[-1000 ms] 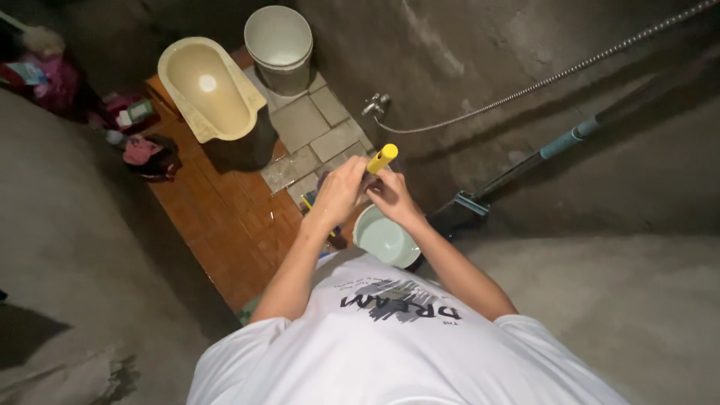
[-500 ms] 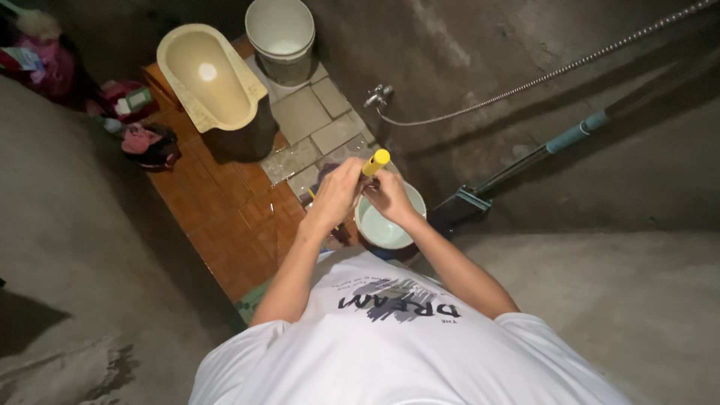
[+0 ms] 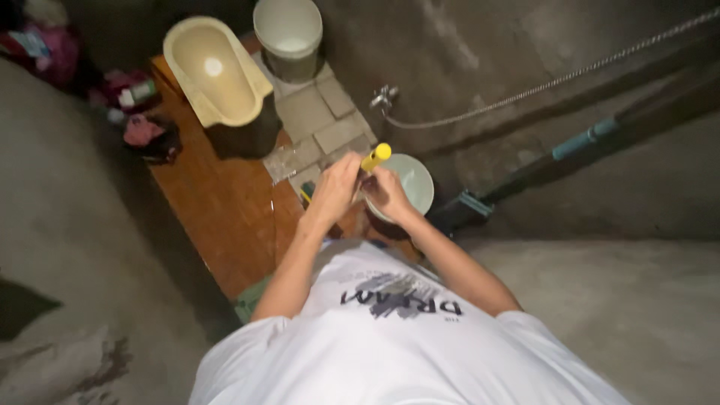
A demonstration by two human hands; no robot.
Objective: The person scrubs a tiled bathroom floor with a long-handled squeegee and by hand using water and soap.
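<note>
Hands meet in front of the chest around a small yellow tube (image 3: 376, 156), whose rounded yellow end sticks up and to the right above the knuckles. Only that end shows; the rest is buried in the fingers, so its full shape and what kind of tool it is cannot be told. The left hand (image 3: 335, 189) is closed around the lower part of it. The right hand (image 3: 384, 191) is curled in against it from the other side, fingers bent, though whether it grips the tube itself or something small beside it is hidden.

Compared with a second ago, the two hands and the tube have kept the same pose and grip; the view has drifted a little, so the pale round basin (image 3: 415, 182) now lies more directly behind the hands rather than below them. The work looks like steady fiddling in place, not a move elsewhere.

Beneath the hands runs a strip of brown floor tiles (image 3: 217, 202), with grey stone tiles (image 3: 319, 120) beyond. Further off sit a cream squat toilet pan (image 3: 214, 71) and a white bucket (image 3: 289, 30). A tap (image 3: 382, 97) with a long hose (image 3: 540, 82) is fixed on the rough concrete wall, and a dark pipe (image 3: 585, 139) crosses below it.
</note>
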